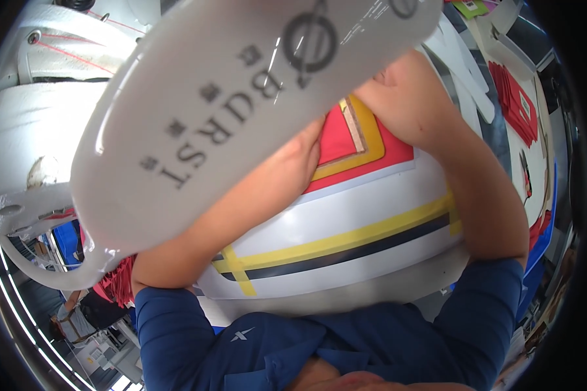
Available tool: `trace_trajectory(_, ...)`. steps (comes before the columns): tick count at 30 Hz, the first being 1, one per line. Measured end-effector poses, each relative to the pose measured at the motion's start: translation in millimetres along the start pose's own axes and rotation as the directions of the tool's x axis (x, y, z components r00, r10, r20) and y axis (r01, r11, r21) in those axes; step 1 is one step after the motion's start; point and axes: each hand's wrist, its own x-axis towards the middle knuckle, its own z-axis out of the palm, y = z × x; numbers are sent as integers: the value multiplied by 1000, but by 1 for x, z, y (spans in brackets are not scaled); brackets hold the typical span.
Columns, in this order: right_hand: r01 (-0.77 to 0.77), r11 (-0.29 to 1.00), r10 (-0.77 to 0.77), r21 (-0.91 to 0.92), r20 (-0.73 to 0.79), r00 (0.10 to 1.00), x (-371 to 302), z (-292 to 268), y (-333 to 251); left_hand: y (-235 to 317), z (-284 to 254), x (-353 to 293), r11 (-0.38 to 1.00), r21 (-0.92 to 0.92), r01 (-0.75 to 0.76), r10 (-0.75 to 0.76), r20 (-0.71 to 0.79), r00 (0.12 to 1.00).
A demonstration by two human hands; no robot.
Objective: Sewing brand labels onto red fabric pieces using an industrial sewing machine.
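A red flat piece (401,148) lies on the white work surface in front of me, with a yellow frame (374,144) on top of it. Inside the frame's corner shows a brownish strip (350,124). My left hand (301,155) rests at the left side of the red piece, its fingers hidden behind a large translucent white plastic cover. My right hand (407,98) bends over the far right part of the frame; its fingertips are also out of sight. Whether either hand grips anything cannot be made out.
The translucent cover (195,117), with dark print and a loop at one end, blocks much of the upper view. A white machine with red threads (72,39) stands at left. Red pieces (514,101) are stacked at right. Yellow tape (346,234) crosses the near surface.
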Motion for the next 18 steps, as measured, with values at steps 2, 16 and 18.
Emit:
trace_trajectory(2,-9,1000,9,5,44,999,-6,-4,-14,0,3,-2,1000,16,3,-3,0,1000)
trace_trajectory(16,423,675,-322,-604,275,906,-47,12,-35,-26,25,-19,963,-261,61,-61,7,998)
trace_trajectory(18,426,616,-330,-663,274,903,-49,15,-33,-13,13,-15,997,-77,-12,11,-24,1000)
